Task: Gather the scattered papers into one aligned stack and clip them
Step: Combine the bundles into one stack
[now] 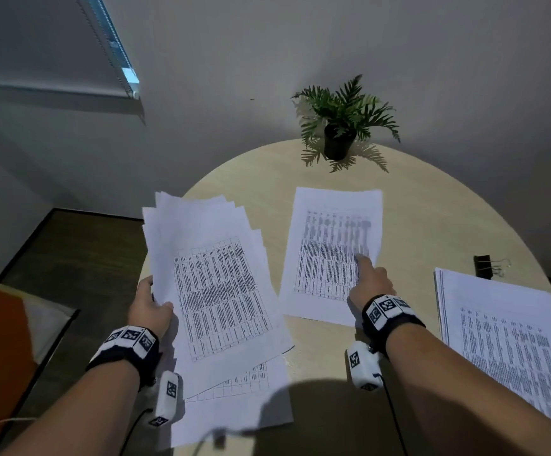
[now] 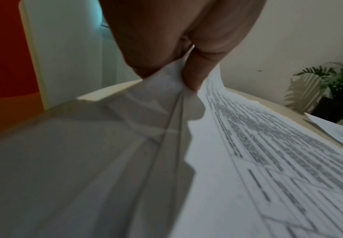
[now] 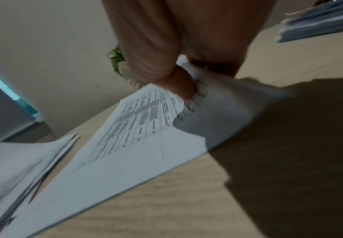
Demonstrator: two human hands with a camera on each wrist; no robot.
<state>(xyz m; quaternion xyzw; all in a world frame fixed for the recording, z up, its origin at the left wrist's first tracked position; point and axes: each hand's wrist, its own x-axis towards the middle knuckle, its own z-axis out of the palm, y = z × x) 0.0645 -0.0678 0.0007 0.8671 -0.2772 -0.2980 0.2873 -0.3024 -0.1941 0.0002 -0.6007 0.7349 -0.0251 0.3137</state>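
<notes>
My left hand [image 1: 150, 307] pinches the left edge of a fanned, uneven bundle of printed papers [image 1: 215, 284], thumb on top; it is lifted over the table's left edge. The left wrist view shows that hand [image 2: 166, 40] gripping the bundle [image 2: 248, 145] between thumb and fingers. More sheets [image 1: 251, 390] lie under the bundle near the front edge. My right hand [image 1: 371, 281] holds the right edge of a single printed sheet [image 1: 330, 232] at the table's middle. In the right wrist view, the hand [image 3: 176, 40] has its thumb above and fingers below that sheet [image 3: 136, 145]. A black binder clip [image 1: 482, 266] lies at the right.
The round wooden table [image 1: 415, 209] carries a potted fern [image 1: 339, 126] at its far edge and a separate paper stack [image 1: 504, 340] at the right, just in front of the clip. Dark floor and an orange seat [image 1: 1, 340] lie to the left.
</notes>
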